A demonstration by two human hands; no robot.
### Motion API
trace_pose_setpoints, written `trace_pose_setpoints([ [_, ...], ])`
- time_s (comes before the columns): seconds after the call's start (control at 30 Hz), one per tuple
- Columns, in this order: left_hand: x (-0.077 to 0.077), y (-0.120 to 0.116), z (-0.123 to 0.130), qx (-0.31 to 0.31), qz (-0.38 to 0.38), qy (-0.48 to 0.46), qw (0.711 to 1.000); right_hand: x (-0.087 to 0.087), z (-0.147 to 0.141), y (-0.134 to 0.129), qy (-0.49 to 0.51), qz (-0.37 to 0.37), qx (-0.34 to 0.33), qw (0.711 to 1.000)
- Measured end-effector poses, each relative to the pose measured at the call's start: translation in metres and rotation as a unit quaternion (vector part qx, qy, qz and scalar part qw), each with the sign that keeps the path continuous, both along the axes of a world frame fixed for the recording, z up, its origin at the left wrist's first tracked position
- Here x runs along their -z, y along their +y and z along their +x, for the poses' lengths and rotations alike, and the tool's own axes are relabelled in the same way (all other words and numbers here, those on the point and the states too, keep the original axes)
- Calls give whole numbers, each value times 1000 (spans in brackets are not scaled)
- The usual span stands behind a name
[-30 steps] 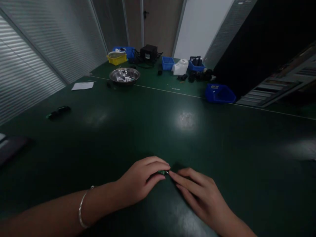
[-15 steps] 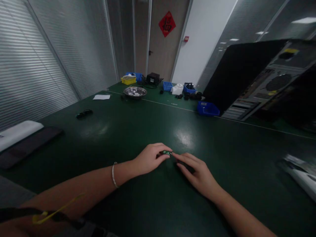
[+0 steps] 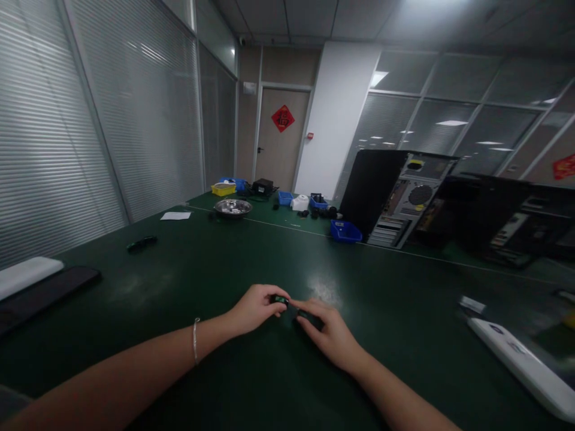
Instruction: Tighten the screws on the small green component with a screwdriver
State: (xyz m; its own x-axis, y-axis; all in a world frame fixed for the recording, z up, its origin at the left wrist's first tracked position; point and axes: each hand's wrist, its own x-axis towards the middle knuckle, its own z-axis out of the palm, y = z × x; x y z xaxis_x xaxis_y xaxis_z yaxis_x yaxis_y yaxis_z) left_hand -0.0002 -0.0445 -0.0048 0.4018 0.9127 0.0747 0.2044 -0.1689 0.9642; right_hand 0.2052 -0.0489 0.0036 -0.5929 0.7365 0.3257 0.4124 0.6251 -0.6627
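Between the thumb and fingers of my left hand (image 3: 256, 308) is a small green and black part (image 3: 280, 300), held just above the dark green table (image 3: 251, 371). My right hand (image 3: 330, 329) is close on its right, the index fingertip at the part's right end. A dark piece (image 3: 303, 313) shows between the thumb and index finger of my right hand; its shape is too small to make out. A thin bracelet circles my left wrist.
At the left lie a dark flat slab (image 3: 49, 293), a white case (image 3: 29, 275) and a small dark object (image 3: 142, 243). Farther back are a metal bowl (image 3: 233, 207), a blue bin (image 3: 345, 231) and a computer tower (image 3: 395, 197). A white device (image 3: 521, 359) lies right.
The camera view has tilted up, showing more ceiling and computer cases. My hands stay close together around the small part; a dark piece now shows at my right fingers.
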Motion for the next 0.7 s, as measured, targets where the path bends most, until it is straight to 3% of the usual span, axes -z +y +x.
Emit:
trace_pose_setpoints([
  [0.17, 7, 15, 11, -30, -28, -26, 999, 8, -1, 7, 39, -33, 27, 998],
  [0.33, 5, 43, 35, -53, -69, -97, 991, 7, 19, 34, 52, -180, 52, 981],
  [0.47, 5, 58, 53, -35, -90, -120, 988, 3, 39, 61, 24, -72, 11, 997],
  [0.6, 13, 67, 66, -91, -108, -135, 981, 15, 48, 75, 52, -103, 29, 993],
  [0.7, 21, 70, 68, -69, -108, -167, 978, 26, 52, 79, 40, -101, 28, 994],
])
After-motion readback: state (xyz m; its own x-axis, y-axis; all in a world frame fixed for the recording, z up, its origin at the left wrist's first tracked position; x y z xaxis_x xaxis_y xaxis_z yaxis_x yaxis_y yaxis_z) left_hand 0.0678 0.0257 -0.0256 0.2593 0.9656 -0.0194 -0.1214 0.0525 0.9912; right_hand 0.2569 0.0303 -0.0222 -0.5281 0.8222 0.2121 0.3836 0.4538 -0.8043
